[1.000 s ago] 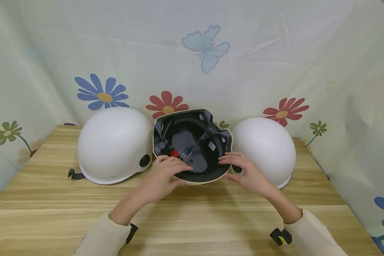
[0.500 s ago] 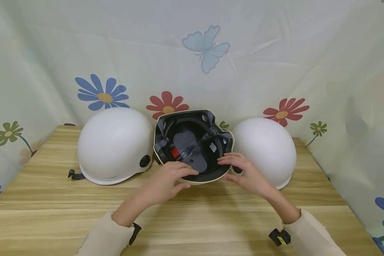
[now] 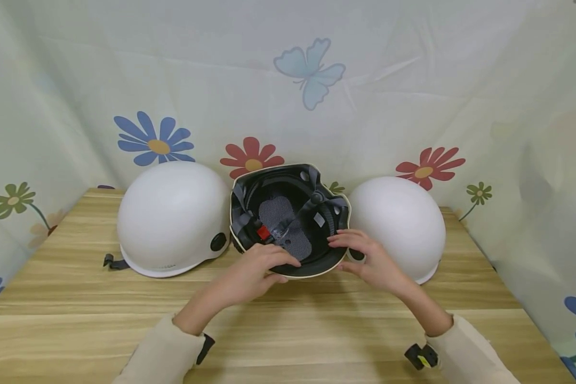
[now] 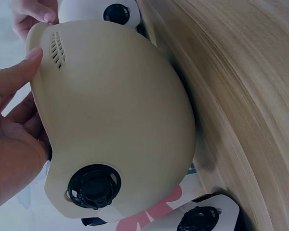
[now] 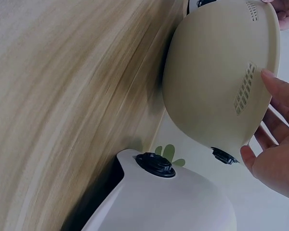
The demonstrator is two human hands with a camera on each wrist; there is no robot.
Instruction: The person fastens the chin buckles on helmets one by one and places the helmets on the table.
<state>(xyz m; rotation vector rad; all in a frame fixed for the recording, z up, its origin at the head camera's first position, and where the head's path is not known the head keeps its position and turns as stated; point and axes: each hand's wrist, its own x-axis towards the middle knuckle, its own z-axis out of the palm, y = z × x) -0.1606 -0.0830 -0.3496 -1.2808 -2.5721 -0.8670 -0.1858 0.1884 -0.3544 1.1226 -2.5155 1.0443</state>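
Note:
A beige helmet (image 3: pixel 288 208) lies on its crown in the middle, its black padded inside facing up toward me. Grey straps and a red buckle (image 3: pixel 263 232) lie across the liner. My left hand (image 3: pixel 256 271) grips the near rim, thumb outside and fingers inside. To its right, my right hand (image 3: pixel 372 262) holds the same rim in a like way. From the left wrist, the smooth beige shell (image 4: pixel 120 106) shows a black round fitting (image 4: pixel 95 186) and vent slots. In the right wrist view, the thumb presses the shell (image 5: pixel 212 82) beside a vent.
A white helmet (image 3: pixel 173 213) stands dome up on the left, a strap end (image 3: pixel 115 262) sticking out. Another white helmet (image 3: pixel 398 224) stands close on the right. All are on a wooden table (image 3: pixel 288 330), before a flowered curtain (image 3: pixel 211 80).
My left hand has slid right along the near rim, toward the right hand, uncovering more of the rim's left side. The right hand and all the helmets have stayed nearly still.

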